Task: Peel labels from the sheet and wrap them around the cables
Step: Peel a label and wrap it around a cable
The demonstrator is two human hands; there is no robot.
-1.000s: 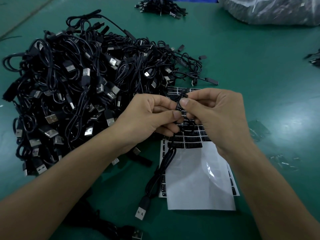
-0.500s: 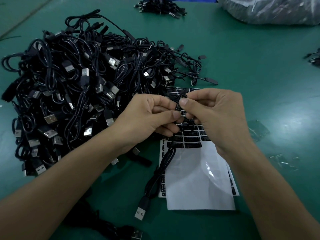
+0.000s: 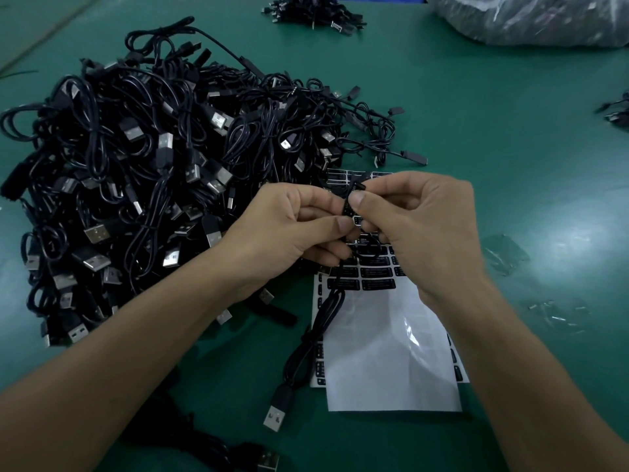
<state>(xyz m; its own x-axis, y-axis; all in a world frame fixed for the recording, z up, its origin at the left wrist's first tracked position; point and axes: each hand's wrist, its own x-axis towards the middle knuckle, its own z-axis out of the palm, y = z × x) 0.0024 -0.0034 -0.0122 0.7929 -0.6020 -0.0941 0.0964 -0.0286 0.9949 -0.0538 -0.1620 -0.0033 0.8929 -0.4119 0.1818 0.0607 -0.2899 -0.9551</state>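
Note:
Above the label sheet (image 3: 388, 352), my left hand (image 3: 292, 229) and my right hand (image 3: 418, 226) meet and pinch one black USB cable (image 3: 316, 335) between thumbs and fingers. A small black label (image 3: 346, 210) sits on the cable between my thumbs. The cable hangs down from my hands and its USB plug (image 3: 275, 412) lies on the green table. The sheet carries rows of black labels (image 3: 372, 277) at its upper part, and its lower part is bare white backing.
A big heap of black USB cables (image 3: 153, 172) fills the table's left side. A smaller bundle of cables (image 3: 313, 11) lies at the far edge, a clear plastic bag (image 3: 531, 18) at the far right. Another USB plug (image 3: 265, 461) lies near me.

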